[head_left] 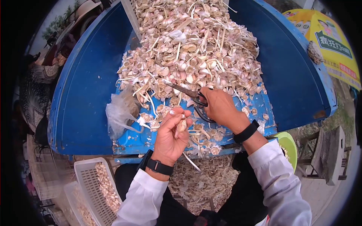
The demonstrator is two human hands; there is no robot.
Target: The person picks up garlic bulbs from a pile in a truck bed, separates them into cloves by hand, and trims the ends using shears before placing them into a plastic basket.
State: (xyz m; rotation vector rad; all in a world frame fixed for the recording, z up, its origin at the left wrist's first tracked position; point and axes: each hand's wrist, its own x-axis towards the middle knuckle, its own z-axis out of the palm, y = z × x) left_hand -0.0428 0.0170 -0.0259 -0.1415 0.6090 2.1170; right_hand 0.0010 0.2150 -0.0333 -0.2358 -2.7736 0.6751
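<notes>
White, wrinkled fabric sleeves [279, 177] reach in from the lower edge, each ending above a black wristband [247, 132]. Between its thumb and fingers, the left hand [171, 132] pinches a small, pale tan garlic piece [182, 125] just above the front of a blue, high-walled container [301, 71]. Right hand [220, 107] grips dark metal scissors with black loop handles [199, 98], their blades pointing left over a large heap of loose, pinkish-white garlic [188, 49]. Left of the hands lies a crumpled, translucent plastic bag [118, 116]; lower left, a white, slotted plastic basket [86, 175] holds cloves. Beyond the container's right wall, a bright yellow printed canopy [301, 28] carries a dark green panel [333, 44] with white lettering, "疯狂打call"; smaller characters beneath are too small to read surely.
</notes>
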